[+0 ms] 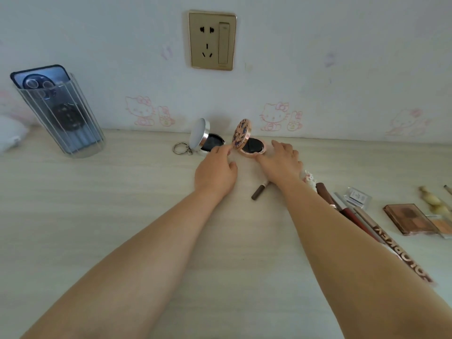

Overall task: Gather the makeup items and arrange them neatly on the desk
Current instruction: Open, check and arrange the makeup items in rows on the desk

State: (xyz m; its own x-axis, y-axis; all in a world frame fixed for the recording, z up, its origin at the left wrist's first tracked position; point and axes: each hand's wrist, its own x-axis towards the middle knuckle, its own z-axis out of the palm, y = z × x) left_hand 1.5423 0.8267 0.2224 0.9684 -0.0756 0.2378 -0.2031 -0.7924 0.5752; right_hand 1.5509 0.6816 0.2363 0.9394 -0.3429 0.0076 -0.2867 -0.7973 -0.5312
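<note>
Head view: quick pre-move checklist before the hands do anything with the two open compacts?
1. Round rose-gold compact with patterned lid open, lid upright: ok.
2. Left hand fingertip at that lid's edge: ok; actual contact cannot tell.
3. Right hand resting at the compact's base, fingers relaxed: ok; firm hold cannot tell.
4. Round silver compact with white lid also open, close beside on the left, apart: ok, but little room.
5. Metal key ring beside the silver compact; attached or not: cannot tell.
6. Brown makeup pencil partly under the right wrist, loose items to the right: not ok, ungathered.
</note>
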